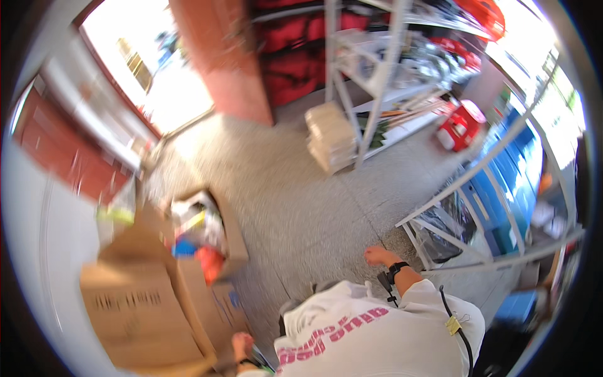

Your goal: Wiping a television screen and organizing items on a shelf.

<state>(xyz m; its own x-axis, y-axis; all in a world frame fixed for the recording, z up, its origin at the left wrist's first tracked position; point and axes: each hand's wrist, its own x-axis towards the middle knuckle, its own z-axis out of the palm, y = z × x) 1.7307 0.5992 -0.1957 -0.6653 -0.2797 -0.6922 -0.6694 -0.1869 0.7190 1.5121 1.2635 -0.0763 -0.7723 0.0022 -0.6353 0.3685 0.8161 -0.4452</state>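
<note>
My right hand hangs over the speckled floor with its fingers curled in; no object shows in it. A dark band with a hanging black piece circles that wrist. Low in the view, my left hand is beside a large cardboard box whose side bears writing. Its fingers look curled, but blur hides whether they grip anything. A thin green and white item shows by the left wrist; whether it is held cannot be made out.
An open carton with bags and colourful items stands behind the large box. White metal shelving rises ahead, with a stacked beige bundle at its foot. On the right are a white metal frame and blue cabinet. A bright doorway opens at upper left.
</note>
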